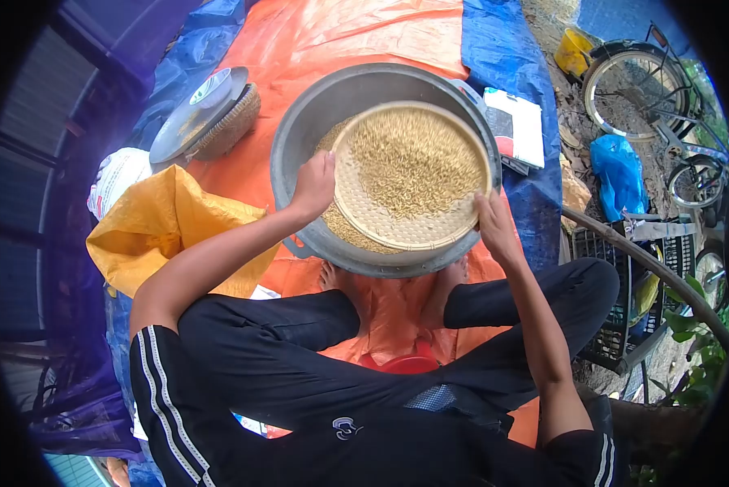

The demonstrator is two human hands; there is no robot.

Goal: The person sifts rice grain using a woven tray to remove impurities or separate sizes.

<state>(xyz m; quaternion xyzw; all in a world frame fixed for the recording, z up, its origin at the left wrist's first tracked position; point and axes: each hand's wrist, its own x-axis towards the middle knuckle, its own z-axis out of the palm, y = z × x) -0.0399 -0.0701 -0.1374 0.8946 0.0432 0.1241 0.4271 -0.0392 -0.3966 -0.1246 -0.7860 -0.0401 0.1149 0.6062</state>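
A round woven winnowing basket (356, 213) is held over a large grey basin (299, 105). My left hand (314, 180) grips its left rim and my right hand (496, 217) its right rim, both with fingers closed. Unhusked grain (417, 162) lies spread in the basket, its upper part blurred as if in motion. More grain (352, 231) shows inside the basin, left of and below the basket. The basin stands on an orange tarp (332, 32), just beyond my bare feet.
A grey lid-like tray (187, 122) rests on a woven basket (233, 126) at the left, near a yellow sack (178, 219). Right of the basin lies a white packet (517, 122) on blue tarp (535, 211). Farther right are a bicycle (636, 93), a blue bag (616, 174) and a black crate (604, 284).
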